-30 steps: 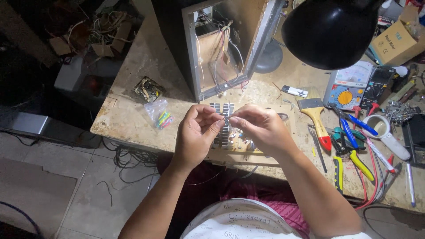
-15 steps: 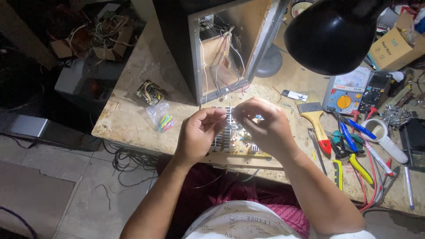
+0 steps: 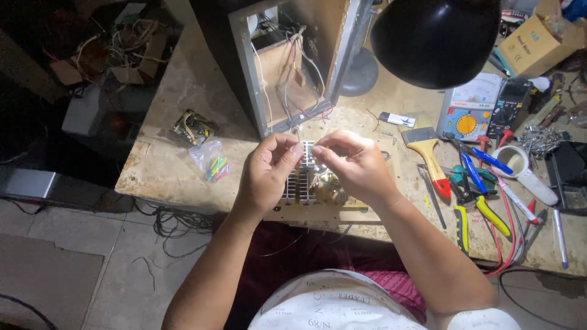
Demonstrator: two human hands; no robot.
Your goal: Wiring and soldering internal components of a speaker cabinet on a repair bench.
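Plainly, left hand (image 3: 267, 174) and right hand (image 3: 354, 164) pinched shut on the finned heatsink board (image 3: 302, 183); wires toward twelve o'clock could snag.

Operator: both forearms bare to above the elbow, left hand (image 3: 267, 174) and right hand (image 3: 354, 165) without gloves, rings or watch; white short-sleeved shirt (image 3: 342, 305) with dark printed lettering on the chest, dark red-pink patterned garment (image 3: 391, 287) beneath.
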